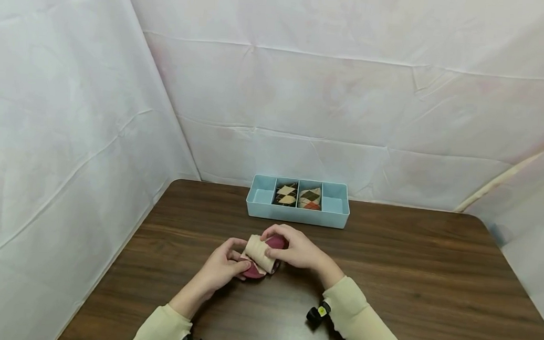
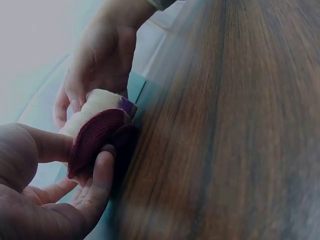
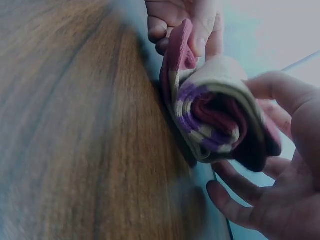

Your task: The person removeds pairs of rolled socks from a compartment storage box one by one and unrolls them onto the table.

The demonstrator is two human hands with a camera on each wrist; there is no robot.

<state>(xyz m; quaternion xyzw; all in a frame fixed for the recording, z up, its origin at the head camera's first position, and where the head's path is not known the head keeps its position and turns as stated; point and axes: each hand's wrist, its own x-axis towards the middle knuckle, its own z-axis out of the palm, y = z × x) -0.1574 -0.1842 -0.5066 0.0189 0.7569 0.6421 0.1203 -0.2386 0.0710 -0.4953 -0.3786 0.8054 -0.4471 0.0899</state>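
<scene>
Between both hands is a rolled pair of socks, cream with maroon ends, a little in front of the organizer box. My left hand pinches one maroon end between thumb and fingers. In the left wrist view, that folded maroon end shows up close. My right hand holds the roll from the other side, thumb and fingers around it by the other maroon end. Looking from the right wrist, the socks' coiled side shows purple and cream stripes around a maroon core.
A light blue organizer box with several compartments stands at the table's back edge. Its two middle compartments hold argyle socks, one black and cream, the other with green and orange. White cloth hangs behind the brown wooden table.
</scene>
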